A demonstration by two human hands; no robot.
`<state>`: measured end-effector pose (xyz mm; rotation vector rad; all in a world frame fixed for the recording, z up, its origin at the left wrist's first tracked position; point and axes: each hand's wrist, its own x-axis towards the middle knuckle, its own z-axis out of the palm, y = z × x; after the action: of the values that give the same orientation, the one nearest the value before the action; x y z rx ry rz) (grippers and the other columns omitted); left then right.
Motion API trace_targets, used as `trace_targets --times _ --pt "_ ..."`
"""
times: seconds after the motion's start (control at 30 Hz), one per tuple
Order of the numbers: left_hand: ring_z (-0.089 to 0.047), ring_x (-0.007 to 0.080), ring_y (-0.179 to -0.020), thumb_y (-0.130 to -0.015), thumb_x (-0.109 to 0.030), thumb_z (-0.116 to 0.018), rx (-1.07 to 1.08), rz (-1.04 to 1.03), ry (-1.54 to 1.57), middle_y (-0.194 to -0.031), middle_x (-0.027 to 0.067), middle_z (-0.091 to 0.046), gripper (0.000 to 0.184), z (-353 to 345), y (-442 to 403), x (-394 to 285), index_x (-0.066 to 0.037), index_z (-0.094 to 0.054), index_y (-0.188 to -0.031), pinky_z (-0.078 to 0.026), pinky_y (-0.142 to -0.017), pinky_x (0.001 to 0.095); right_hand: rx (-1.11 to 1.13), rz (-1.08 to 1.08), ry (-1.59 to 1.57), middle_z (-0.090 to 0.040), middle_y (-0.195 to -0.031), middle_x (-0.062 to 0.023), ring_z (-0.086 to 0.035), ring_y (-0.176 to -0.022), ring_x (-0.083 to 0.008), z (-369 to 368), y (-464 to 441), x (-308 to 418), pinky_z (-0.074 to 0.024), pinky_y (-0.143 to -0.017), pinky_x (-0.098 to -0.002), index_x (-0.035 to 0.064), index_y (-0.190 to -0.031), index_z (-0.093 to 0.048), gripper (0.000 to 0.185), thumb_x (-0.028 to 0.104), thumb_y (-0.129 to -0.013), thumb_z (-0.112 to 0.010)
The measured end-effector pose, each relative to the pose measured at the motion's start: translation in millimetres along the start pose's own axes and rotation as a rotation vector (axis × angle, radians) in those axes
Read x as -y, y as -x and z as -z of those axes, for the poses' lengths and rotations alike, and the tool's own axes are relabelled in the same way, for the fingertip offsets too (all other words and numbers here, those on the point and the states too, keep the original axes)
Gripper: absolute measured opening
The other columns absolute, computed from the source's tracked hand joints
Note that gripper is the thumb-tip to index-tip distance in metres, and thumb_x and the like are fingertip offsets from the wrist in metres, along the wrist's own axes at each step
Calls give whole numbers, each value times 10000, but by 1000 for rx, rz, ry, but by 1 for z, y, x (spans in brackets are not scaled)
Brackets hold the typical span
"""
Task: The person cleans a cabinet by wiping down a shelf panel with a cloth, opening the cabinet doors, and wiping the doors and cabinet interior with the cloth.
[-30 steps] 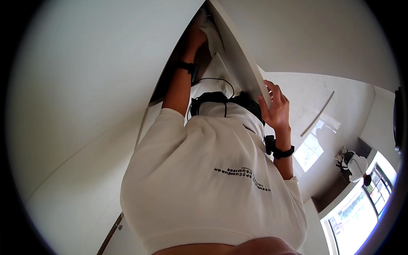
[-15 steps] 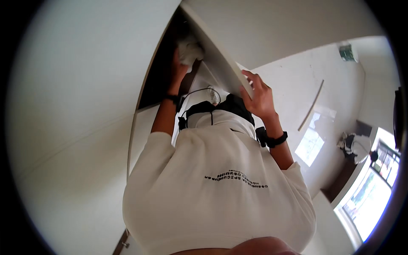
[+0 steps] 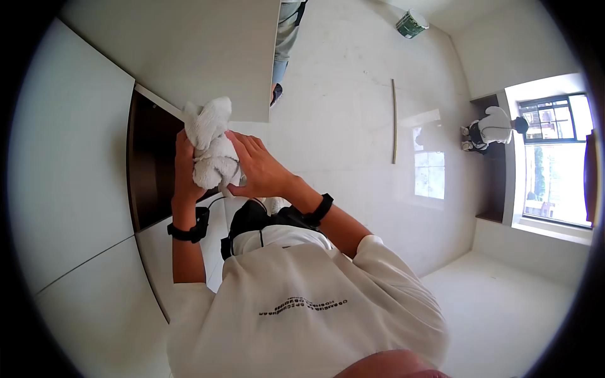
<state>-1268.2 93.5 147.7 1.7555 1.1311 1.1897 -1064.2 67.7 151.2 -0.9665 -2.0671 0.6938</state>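
Observation:
A bunched white cloth (image 3: 215, 148) is held between both hands, in front of an open cabinet with a dark brown interior (image 3: 151, 160). My left hand (image 3: 184, 165) grips the cloth's left side, its fingers partly hidden. On the right side, my right hand (image 3: 259, 165) has its thumb and fingers closed round the cloth. The open pale cabinet door (image 3: 208, 53) stands beyond the hands.
Behind the door's edge, a person's legs (image 3: 287, 41) show partly. Another person (image 3: 495, 126) is by the window at the right. A long thin strip (image 3: 394, 123) and a green bucket (image 3: 412, 24) are on the pale floor.
My left hand has come out of the cabinet with the cloth. My right hand has left the door's edge and taken hold of the cloth. The door has swung wider and the view has turned.

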Motion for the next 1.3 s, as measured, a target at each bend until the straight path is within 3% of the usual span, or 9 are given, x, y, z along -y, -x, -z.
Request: trace_targets --times 0.1,0.2,0.27,0.43,0.67,0.8,1.03,1.17,1.3 --pt "-515 350 -1215 -839 -271 -742 222 157 183 -1224 183 -578 659 -26 -22 -30 -3 -461 -1372 -398 -1061 433 -107 -138 -192 -419 -1453 -284 -449 -1320 -451 8 21 10 -367 -1110 -479 51 -1567 -200 1008 224 -770 -792" --pt "-531 387 -1139 -805 -303 -745 226 -193 -524 -1103 181 -617 685 -44 -19 13 7 -476 -1354 -370 -1052 487 -154 -327 -295 -463 -1418 -288 -488 -1277 -469 13 34 8 -414 -1073 -456 63 -1562 -218 946 139 -786 -753" --pt "-538 399 -1054 -794 -347 -719 -6 -492 -545 -1057 170 -624 639 -60 -12 35 -5 -531 -1301 -343 -1023 519 -180 -365 -251 -495 -1391 -286 -514 -1246 -475 11 46 -2 -442 -1045 -441 82 -1561 -227 913 83 -791 -718" --pt "-540 359 -1034 -710 -320 -797 19 -401 -524 -1014 166 -614 634 -77 -13 26 -1 -579 -1212 -360 -1020 511 -111 -626 -288 -660 -1175 -211 -641 -1087 -412 7 82 -34 -498 -950 -411 71 -1417 -458 642 62 -811 -670" --pt "-512 364 -1118 -750 -322 -778 120 -375 -477 -1155 164 -604 609 -38 -10 56 -26 -554 -1232 -331 -1028 498 -202 -296 -30 -420 -1453 -226 -436 -1312 -412 -2 33 -6 -430 -1056 -449 137 -1358 -579 574 49 -803 -692" --pt "-531 290 -1087 -729 -309 -794 200 -494 -614 -1135 68 -646 613 10 -49 57 -94 -622 -1276 -353 -1011 438 -227 -225 32 -422 -1449 -232 -482 -1270 -428 -24 28 8 -459 -1036 -460 194 -1430 -531 654 58 -811 -694" --pt "-518 224 -1060 -762 -194 -772 191 -432 -472 -1062 0 -687 609 4 -50 48 -213 -615 -1350 -296 -1043 390 -191 -370 110 -577 -1195 -206 -622 -997 -417 -12 5 26 -533 -892 -435 199 -1424 -528 655 37 -810 -689" --pt "-525 207 -1118 -834 -43 -588 153 -421 -228 -1194 37 -650 520 -3 -32 49 -139 -595 -1345 -212 -1128 393 -177 -329 188 -597 -1029 -183 -631 -906 -385 -6 -8 32 -539 -818 -452 154 -1337 -592 561 -5 -803 -661" --pt "-528 231 -1237 -902 -9 -453 51 -93 451 -1301 70 -600 481 -6 -17 48 -107 -548 -1363 -262 -1161 431 -213 -76 260 -550 -1225 -168 -635 -1047 -393 2 -31 81 -557 -887 -433 163 -1402 -506 642 -4 -804 -669"
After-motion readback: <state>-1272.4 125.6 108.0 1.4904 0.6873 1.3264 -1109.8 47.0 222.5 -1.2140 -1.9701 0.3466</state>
